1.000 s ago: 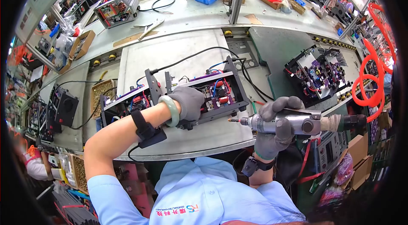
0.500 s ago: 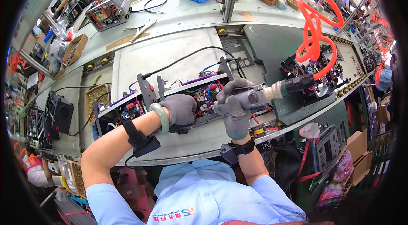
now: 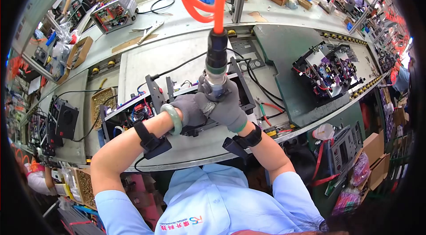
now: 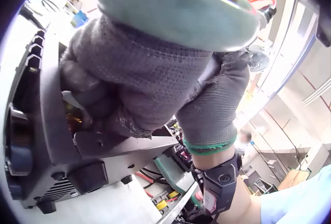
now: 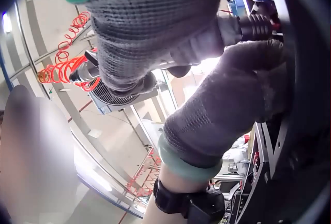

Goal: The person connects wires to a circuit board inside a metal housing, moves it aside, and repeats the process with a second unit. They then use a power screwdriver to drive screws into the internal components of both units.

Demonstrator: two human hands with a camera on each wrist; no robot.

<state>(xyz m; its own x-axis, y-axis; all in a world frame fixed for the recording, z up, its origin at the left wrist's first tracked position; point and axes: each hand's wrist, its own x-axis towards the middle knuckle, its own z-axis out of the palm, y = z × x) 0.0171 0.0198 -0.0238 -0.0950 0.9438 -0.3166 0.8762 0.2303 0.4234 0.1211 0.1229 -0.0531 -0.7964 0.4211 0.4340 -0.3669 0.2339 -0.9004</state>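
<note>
My right hand (image 3: 226, 108), in a grey glove, grips an air screwdriver (image 3: 217, 50) with its hose end raised and its nose toward the black metal chassis (image 3: 245, 90). In the right wrist view the ribbed nose (image 5: 253, 28) of the screwdriver reaches in past the chassis wall. My left hand (image 3: 188, 108), also gloved and with a pale green bangle at the wrist, is beside the right one. Its fingers reach into the chassis in the left wrist view, bent down behind the frame edge. I cannot tell whether they hold a part there.
A second open chassis (image 3: 135, 113) adjoins on the left. A circuit assembly (image 3: 328, 70) sits on the green board (image 3: 277, 41) to the right. Red-handled pliers (image 3: 265, 113) and black cables lie nearby. The orange coiled hose (image 3: 195, 10) hangs over the bench. A screw box (image 3: 103, 97) stands left.
My right hand has brought the screwdriver left from beside the bench edge to the chassis and turned it from lying level to upright. The left hand stays at the chassis.
</note>
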